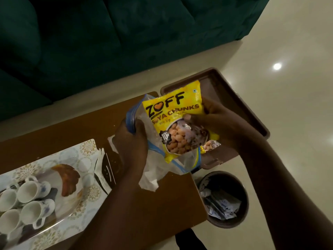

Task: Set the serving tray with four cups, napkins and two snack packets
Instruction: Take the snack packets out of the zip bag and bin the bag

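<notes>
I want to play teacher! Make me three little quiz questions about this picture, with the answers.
1. True or false: the right hand holds the yellow snack packet.
2. How many white cups lie on the serving tray? A) two B) four C) six
3. What does the left hand grip?

Key: 1. True. 2. B. 3. The clear zip bag with the blue edge, from which the packet sticks out.

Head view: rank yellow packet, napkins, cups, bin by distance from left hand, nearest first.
From the left hand:
1. Yellow packet, just right, beside it.
2. Napkins, just left, on the tray edge.
3. Cups, far left on the tray.
Bin, lower right: too close to cups to call.
</notes>
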The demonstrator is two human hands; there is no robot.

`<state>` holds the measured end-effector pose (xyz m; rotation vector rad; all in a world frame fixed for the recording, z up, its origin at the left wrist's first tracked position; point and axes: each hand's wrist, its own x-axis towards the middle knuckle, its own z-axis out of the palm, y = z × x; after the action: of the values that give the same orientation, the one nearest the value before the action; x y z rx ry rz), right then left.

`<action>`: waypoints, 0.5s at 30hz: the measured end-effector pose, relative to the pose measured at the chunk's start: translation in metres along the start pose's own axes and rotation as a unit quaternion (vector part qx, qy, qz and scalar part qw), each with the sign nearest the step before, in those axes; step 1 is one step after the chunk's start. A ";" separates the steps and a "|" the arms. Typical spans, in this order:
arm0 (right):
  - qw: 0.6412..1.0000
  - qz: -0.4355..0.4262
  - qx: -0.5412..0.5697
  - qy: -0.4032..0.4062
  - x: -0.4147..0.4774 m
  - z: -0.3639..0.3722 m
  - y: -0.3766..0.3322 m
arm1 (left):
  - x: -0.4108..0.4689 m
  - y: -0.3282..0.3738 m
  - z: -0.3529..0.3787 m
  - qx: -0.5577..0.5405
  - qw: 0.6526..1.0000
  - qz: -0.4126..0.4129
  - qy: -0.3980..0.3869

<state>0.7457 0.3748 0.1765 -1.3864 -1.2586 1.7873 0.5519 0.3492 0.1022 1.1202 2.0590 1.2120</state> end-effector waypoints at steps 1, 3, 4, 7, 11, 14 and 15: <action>1.000 0.014 0.022 0.006 0.004 -0.006 0.007 | 0.001 0.003 0.003 -0.007 1.000 -0.007 0.004; 0.997 0.034 0.061 0.026 0.010 -0.020 0.022 | 0.002 0.005 0.008 -0.001 1.000 -0.012 -0.001; 0.996 0.039 0.075 0.037 0.012 -0.029 0.030 | 0.002 0.004 0.009 0.013 1.000 -0.010 -0.007; 0.990 0.049 0.083 0.106 0.022 -0.066 0.055 | 0.006 -0.004 0.008 0.045 0.999 -0.010 -0.019; 0.968 0.076 0.048 0.236 0.027 -0.132 0.091 | 0.011 -0.016 0.007 0.062 0.997 -0.042 -0.003; 0.945 0.142 -0.118 0.269 0.031 -0.171 0.117 | 0.008 -0.018 0.014 0.071 0.996 -0.059 -0.012; 0.939 0.162 -0.159 0.260 0.033 -0.180 0.125 | 0.006 -0.016 0.018 0.072 0.995 -0.059 -0.020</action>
<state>0.9191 0.4124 0.0442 -2.1815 -1.0969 1.2933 0.5553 0.3579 0.0796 1.0611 2.1768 0.9904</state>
